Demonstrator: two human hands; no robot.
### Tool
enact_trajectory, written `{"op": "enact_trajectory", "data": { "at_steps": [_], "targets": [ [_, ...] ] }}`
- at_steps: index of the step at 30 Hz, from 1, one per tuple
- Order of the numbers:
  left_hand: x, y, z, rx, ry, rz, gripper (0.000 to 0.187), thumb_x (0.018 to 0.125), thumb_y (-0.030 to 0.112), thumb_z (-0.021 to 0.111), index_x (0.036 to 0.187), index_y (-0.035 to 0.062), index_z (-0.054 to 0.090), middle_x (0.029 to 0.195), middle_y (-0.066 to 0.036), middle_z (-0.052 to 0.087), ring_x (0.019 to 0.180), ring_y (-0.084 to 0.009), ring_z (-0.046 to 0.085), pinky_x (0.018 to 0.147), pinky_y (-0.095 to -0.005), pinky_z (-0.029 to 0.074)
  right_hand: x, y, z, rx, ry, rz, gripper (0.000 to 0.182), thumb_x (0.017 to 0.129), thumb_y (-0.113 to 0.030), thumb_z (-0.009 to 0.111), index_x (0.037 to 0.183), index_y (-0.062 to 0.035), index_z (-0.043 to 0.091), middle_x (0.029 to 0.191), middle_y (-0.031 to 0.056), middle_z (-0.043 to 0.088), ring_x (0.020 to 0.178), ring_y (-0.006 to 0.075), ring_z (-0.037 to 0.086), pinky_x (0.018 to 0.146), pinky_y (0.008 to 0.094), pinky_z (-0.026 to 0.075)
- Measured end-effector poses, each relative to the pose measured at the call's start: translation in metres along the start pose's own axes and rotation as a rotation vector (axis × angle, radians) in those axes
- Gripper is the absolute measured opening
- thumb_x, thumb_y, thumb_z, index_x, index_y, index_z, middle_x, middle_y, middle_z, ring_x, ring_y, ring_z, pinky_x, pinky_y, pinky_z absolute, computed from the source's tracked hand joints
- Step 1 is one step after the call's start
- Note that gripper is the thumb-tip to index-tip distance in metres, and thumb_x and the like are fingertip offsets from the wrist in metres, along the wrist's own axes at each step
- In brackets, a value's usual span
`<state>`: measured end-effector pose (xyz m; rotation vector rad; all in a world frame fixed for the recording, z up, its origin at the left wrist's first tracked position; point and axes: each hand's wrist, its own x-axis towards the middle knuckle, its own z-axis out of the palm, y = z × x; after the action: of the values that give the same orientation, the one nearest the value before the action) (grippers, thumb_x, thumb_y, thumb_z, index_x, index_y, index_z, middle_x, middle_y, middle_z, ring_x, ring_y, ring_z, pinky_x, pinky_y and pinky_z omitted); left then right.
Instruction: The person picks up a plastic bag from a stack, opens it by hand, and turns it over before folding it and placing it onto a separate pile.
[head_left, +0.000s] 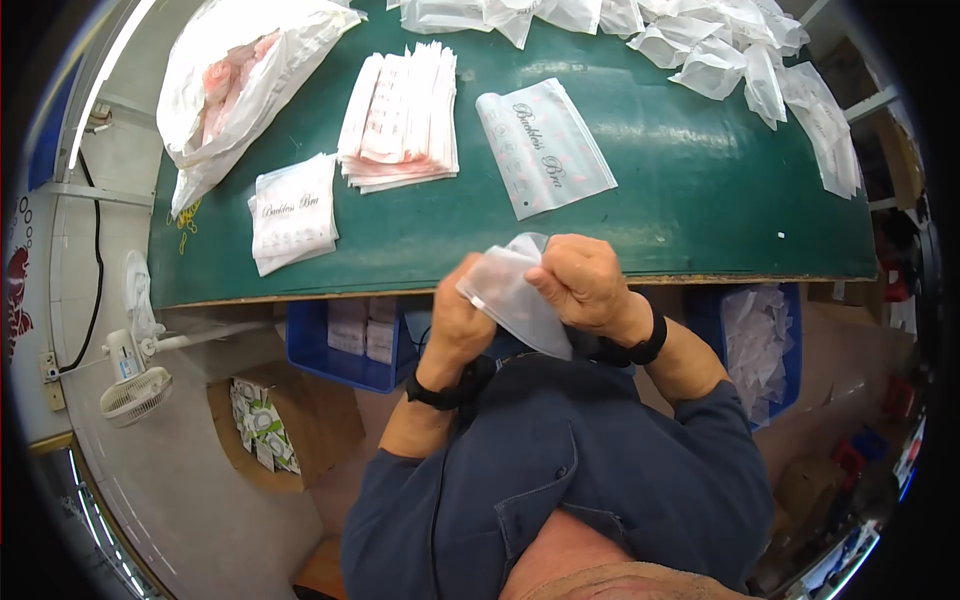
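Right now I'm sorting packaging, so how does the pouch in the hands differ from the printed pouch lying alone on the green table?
The held pouch is bent and gripped between the left hand and right hand; the printed pouch lies flat and untouched. The held pouch shows no readable print from here; the printed pouch bears script lettering. Both are frosted, translucent plastic.

Green table [680,200] with packaged pouches [400,115]

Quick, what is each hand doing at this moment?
Left hand: closed on the clear plastic bag.
Right hand: closed on the same bag.
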<state>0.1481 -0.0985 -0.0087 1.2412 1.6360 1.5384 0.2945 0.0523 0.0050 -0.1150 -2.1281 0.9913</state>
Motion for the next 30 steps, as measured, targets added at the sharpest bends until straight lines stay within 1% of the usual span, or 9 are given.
{"op": "enact_trajectory", "data": {
  "at_steps": [3,4,7,11,15,20,24,28,30],
  "targets": [
    [0.001,0.002,-0.013,0.191,0.095,-0.044,0.014,0.103,0.014,0.058,0.107,0.0009,0.061,0.089,0.0,0.062,0.078,-0.0082,0.055,0.071,-0.0234,0.047,-0.003,0.001,-0.011,-0.034,0.078,0.16,0.029,0.097,-0.015,0.066,0.074,-0.0032,0.054,0.063,0.0094,0.048,0.054,0.0236,0.048,0.051,0.035,0.038],
    [0.004,0.001,-0.011,0.189,0.097,-0.039,0.014,0.103,0.014,0.058,0.107,0.0009,0.061,0.089,0.0,0.062,0.078,-0.0082,0.055,0.071,-0.0234,0.047,-0.001,0.002,-0.01,-0.037,0.078,0.155,0.029,0.097,-0.015,0.066,0.074,-0.0032,0.054,0.063,0.0094,0.048,0.054,0.0236,0.048,0.051,0.035,0.038],
    [0.019,-0.008,0.009,-0.476,0.117,-0.097,0.022,0.104,0.019,0.059,0.115,-0.0003,0.057,0.094,0.001,0.063,0.081,-0.0075,0.056,0.075,-0.0241,0.048,0.005,0.005,-0.005,-0.032,0.291,0.243,0.025,0.097,-0.017,0.068,0.079,-0.001,0.059,0.065,0.0113,0.054,0.055,0.0236,0.052,0.053,0.0352,0.042],
    [0.012,-0.011,0.031,-0.379,0.053,-0.228,0.029,0.104,0.023,0.059,0.12,-0.0013,0.054,0.094,0.0,0.063,0.083,-0.0074,0.056,0.078,-0.0233,0.049,0.011,0.008,0.008,0.087,0.4,0.366,0.024,0.097,-0.018,0.068,0.082,-0.0009,0.061,0.069,0.0093,0.059,0.06,0.0154,0.054,0.056,0.0319,0.044],
    [0.025,-0.015,0.018,-0.466,0.227,-0.08,0.027,0.105,0.023,0.059,0.118,-0.0001,0.055,0.094,0.0,0.063,0.084,-0.0066,0.056,0.078,-0.0214,0.048,-0.007,0.003,0.021,0.325,0.264,0.502,0.022,0.097,-0.019,0.068,0.086,-0.0009,0.062,0.072,0.0088,0.061,0.064,0.0115,0.054,0.058,0.0303,0.045],
    [0.025,-0.005,0.04,-0.661,0.31,-0.114,0.021,0.106,0.023,0.057,0.108,0.002,0.059,0.094,0.0,0.062,0.084,-0.0063,0.055,0.077,-0.0212,0.047,-0.012,0.005,0.022,0.305,0.106,0.489,0.024,0.098,-0.021,0.067,0.086,-0.0012,0.061,0.072,0.0089,0.06,0.063,0.0127,0.053,0.058,0.0309,0.045],
    [0.011,-0.01,0.05,-0.567,0.263,-0.262,0.023,0.107,0.024,0.055,0.097,0.004,0.06,0.088,0.002,0.06,0.075,-0.0042,0.051,0.067,-0.0204,0.043,-0.011,0.011,0.022,0.034,0.15,0.227,0.028,0.102,-0.027,0.063,0.094,-0.0003,0.064,0.073,-0.0019,0.058,0.066,0.0057,0.049,0.058,0.0241,0.043],
    [0.014,-0.019,0.015,-0.54,0.36,-0.123,0.025,0.107,0.025,0.054,0.094,0.0044,0.061,0.081,0.004,0.057,0.067,-0.0025,0.045,0.059,-0.02,0.037,-0.017,0.014,0.009,0.124,0.255,0.308,0.026,0.102,-0.025,0.063,0.093,-0.0003,0.064,0.072,-0.003,0.057,0.064,0.0045,0.047,0.056,0.0241,0.041],
    [0.017,-0.02,0.02,-0.482,0.36,-0.085,0.025,0.106,0.025,0.055,0.094,0.004,0.061,0.078,0.004,0.056,0.064,-0.002,0.041,0.056,-0.0203,0.033,-0.014,0.013,0.012,0.259,0.213,0.485,0.023,0.102,-0.021,0.062,0.092,-0.0004,0.064,0.072,-0.0033,0.058,0.064,0.0039,0.046,0.056,0.0238,0.04]
  ]
}}
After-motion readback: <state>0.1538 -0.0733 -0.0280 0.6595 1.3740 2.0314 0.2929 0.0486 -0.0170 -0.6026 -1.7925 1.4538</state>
